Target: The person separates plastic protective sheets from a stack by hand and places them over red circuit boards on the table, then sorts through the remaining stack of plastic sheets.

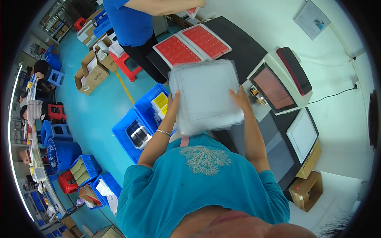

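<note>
A thick stack of clear, whitish square sheets (208, 93) is held up in front of my chest, its edges slightly uneven. My left hand (173, 104) grips its left edge, and my right hand (240, 99) grips the right edge. The fingers are partly hidden by or behind the stack. Just beyond the stack lie two red printed sheets with white borders (206, 39) on the black table (242, 39). To the right stands a white machine with a dark-framed screen (274, 88).
A co-worker in a blue shirt (129, 23) stands at the far left of the table. Blue bins (126, 126) sit left of me. A white-framed panel (302, 135) lies at the table's right edge, above cardboard boxes (306, 191). A red stool (126, 67) stands behind the co-worker.
</note>
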Demonstrator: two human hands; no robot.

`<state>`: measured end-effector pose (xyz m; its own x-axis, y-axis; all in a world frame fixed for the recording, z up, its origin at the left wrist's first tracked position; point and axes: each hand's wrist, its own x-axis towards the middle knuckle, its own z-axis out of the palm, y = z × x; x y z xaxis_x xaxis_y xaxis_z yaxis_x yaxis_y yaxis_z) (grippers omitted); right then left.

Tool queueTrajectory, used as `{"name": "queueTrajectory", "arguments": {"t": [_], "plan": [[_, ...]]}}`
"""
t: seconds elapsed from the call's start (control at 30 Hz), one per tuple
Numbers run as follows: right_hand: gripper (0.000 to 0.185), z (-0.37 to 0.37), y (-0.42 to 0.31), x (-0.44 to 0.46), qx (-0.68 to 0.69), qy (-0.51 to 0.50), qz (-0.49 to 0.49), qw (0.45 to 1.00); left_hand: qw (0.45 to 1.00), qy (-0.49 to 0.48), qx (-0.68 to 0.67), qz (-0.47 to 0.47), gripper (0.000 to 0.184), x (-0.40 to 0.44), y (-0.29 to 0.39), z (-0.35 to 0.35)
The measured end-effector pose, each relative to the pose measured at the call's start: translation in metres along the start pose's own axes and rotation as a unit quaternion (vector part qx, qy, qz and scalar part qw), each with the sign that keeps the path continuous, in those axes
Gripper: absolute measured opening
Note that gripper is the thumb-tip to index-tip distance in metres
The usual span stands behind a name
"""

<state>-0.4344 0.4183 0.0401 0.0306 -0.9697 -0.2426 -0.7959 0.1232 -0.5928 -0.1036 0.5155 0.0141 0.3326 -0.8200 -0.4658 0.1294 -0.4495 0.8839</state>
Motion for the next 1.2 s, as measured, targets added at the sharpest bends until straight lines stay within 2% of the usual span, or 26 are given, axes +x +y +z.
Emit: {"name": "queueTrajectory", "arguments": {"t": [0.13,0.23,0.33,0.43,0.63,0.73,0.93,1.13,1.2], "plan": [[0.099,0.003,-0.002,-0.008,-0.001,-0.008,0.012,1.000,0.999,0.009,0.042,-0.011,0.107,-0.017,0.005,0.004],[0.102,-0.003,0.006,-0.005,0.060,-0.033,-0.005,0.998,0.999,-0.024,0.036,0.001,0.112,-0.010,-0.006,-0.001],[0.101,-0.012,0.014,0.004,0.162,-0.065,0.011,0.985,1.000,0.001,0.018,0.006,0.114,-0.016,-0.006,-0.001],[0.098,-0.013,0.013,0.006,0.157,-0.049,0.027,0.986,0.999,-0.021,-0.023,-0.026,0.115,-0.020,0.001,-0.002],[0.092,-0.018,-0.007,-0.011,0.251,-0.125,0.036,0.959,0.999,0.009,0.021,-0.031,0.115,-0.020,0.001,0.006],[0.089,-0.015,-0.006,-0.010,0.238,-0.080,0.046,0.967,1.000,0.020,0.009,-0.004,0.113,-0.018,-0.004,0.008],[0.081,-0.007,0.005,-0.004,0.246,-0.072,0.004,0.967,0.999,0.025,0.028,0.011,0.113,-0.008,-0.016,0.006],[0.084,-0.019,-0.020,-0.020,0.231,-0.065,0.042,0.970,1.000,0.009,-0.009,-0.020,0.112,-0.018,-0.010,-0.007],[0.086,-0.012,-0.009,-0.012,0.214,-0.056,0.025,0.975,1.000,0.013,-0.014,-0.016,0.112,-0.018,-0.005,-0.016]]}}
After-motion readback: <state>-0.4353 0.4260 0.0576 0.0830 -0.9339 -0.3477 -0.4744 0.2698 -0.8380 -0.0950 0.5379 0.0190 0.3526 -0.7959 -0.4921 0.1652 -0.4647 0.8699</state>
